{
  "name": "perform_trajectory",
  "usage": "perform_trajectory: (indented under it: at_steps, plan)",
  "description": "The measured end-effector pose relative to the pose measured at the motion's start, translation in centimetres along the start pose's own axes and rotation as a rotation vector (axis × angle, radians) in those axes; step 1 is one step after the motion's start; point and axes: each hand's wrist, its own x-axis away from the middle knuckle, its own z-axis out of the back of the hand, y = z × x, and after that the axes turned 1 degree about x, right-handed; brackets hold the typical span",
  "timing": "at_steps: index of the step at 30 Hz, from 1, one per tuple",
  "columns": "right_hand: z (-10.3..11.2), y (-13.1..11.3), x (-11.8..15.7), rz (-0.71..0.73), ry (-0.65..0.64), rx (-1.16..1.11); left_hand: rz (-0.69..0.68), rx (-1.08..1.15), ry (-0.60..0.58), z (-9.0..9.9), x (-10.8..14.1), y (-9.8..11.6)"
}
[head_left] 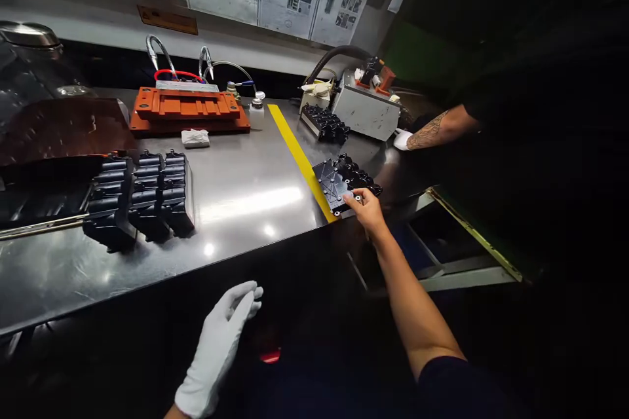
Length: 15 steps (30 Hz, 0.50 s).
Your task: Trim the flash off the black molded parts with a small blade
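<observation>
My right hand point(366, 209), bare, pinches the near corner of a flat black part point(331, 184) with ribs on its face, at the table edge by the yellow tape point(299, 157). Right behind that part lies a dark ribbed piece point(361, 173). My left hand point(223, 334), in a white glove, hangs in front of the table with its fingers slightly bent and parted, and nothing shows between them. At the left of the steel table point(246, 177), several black ribbed blocks point(147, 196) stand side by side.
An orange fixture point(189, 108) sits at the back, with a white cloth point(195, 138) before it. Further right are more black parts point(324, 123) and a grey metal box point(366, 108). Another person's tattooed arm point(437, 131) reaches in with a white-gloved hand.
</observation>
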Motion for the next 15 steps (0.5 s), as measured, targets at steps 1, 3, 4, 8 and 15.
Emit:
perform_trajectory:
  at_steps: [1, 3, 4, 8, 15]
  plan:
    - [-1.1, -0.3, 1.2, 0.013, -0.039, -0.062, -0.023, -0.007, -0.023, -1.1, -0.1, 0.8]
    - [-3.4, -1.2, 4.5, 0.034, -0.14, -0.157, -0.08, -0.025, -0.027, -2.7, -0.6, 2.1]
    - [-4.3, -1.7, 6.4, 0.043, -0.194, -0.19, -0.108, -0.033, -0.008, -3.1, -0.8, 2.5]
    - [-5.9, -3.9, 12.4, 0.14, -0.719, -0.365, -0.218, -0.111, 0.105, -2.9, -1.3, 3.0]
    - [-5.9, -7.3, 9.0, 0.404, -0.548, 0.142, -0.068, -0.118, 0.195, 0.2, 1.9, 1.7]
